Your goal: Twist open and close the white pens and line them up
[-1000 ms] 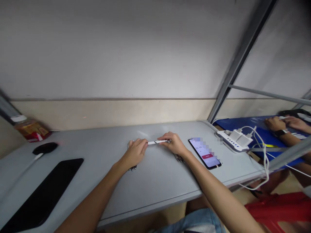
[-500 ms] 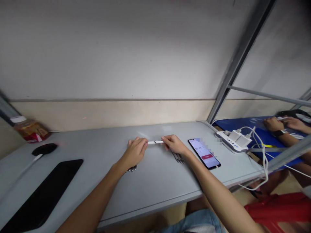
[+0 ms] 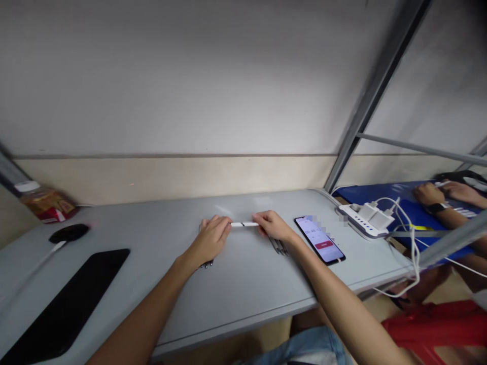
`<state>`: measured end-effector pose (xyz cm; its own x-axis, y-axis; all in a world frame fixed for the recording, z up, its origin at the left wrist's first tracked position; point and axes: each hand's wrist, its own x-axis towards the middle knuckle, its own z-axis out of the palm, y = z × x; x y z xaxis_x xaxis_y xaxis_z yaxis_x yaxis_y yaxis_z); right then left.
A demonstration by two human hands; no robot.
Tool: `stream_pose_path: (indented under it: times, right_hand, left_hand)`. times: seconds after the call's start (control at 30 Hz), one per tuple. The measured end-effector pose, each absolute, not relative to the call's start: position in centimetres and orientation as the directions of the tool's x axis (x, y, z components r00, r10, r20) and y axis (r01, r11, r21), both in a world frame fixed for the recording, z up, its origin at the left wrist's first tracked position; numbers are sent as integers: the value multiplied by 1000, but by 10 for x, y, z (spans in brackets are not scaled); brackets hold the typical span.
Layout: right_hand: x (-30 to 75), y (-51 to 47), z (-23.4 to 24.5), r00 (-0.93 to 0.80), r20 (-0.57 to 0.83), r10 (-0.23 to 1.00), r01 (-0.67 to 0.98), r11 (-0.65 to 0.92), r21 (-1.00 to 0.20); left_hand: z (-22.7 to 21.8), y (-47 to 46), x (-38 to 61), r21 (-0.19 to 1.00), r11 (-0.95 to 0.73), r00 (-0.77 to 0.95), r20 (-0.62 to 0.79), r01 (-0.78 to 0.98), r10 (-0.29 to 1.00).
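Note:
A slim white pen (image 3: 244,224) with a dark band near its middle spans the gap between my hands, just above the grey desk (image 3: 243,284). My left hand (image 3: 213,237) is closed on its left end, the fingers bent over. The thumb and fingers of my right hand (image 3: 271,225) pinch its right end. Several dark pens (image 3: 280,247) lie on the desk under my right hand, partly covered. Below my left hand, the tips of several more pens (image 3: 207,264) poke out; the rest of them is hidden.
Right of my hands lies a phone (image 3: 320,240) with a lit timer screen, beside a white power strip (image 3: 363,221) with cables. A black mat-like slab (image 3: 72,304), a black round charger (image 3: 69,233) and a jar (image 3: 47,204) are at left. Another person's hands (image 3: 429,193) work at far right.
The white pen's dark band sits almost the same, with the pen's right part slightly more exposed. My hands have hardly moved.

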<state>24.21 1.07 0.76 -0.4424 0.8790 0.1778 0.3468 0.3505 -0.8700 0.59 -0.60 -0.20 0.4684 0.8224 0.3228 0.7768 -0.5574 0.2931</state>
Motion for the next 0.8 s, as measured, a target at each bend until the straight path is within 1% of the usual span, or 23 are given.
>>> stream_pose_path:
  times: [0.07,0.17,0.3,0.33,0.43,0.53,0.6,0.67,0.73,0.8]
  right_hand:
    - [242,10,8,-430,183,884,345,348,-872]
    - [242,11,6,-459,258,850,280,414,-866]
    - [241,14,1,-458,184,870,364,373,-854]
    - [241,14,1,-453,191,871,370,379,-848]
    - [241,13,3,-451,299,841,329,468,-820]
    - [241,9,7,-453,355,818,372,535,-758]
    - [239,8,7,-456,349,819,419,543,-728]
    - [236,8,6,-462,331,823,432,535,-726]
    - [233,8,3,-460,288,840,413,490,-768]
    - [231,8,1,-454,215,865,357,397,-845]
  left_hand:
    - [-1,-6,6,294,-562,474,322,773,820]
    - [0,-6,6,293,-549,462,316,783,829]
    - [0,-5,6,288,-554,469,317,781,825]
    - [-1,-5,5,284,-558,472,320,780,822]
    - [-3,-3,4,281,-551,461,326,786,825]
    - [-4,-2,1,290,-544,453,326,788,830]
    - [-4,0,0,286,-544,455,324,789,830]
    - [-3,1,-1,267,-545,455,333,795,826]
    - [-2,1,-1,230,-544,451,353,807,820]
    - [0,1,-1,186,-538,446,376,822,812]
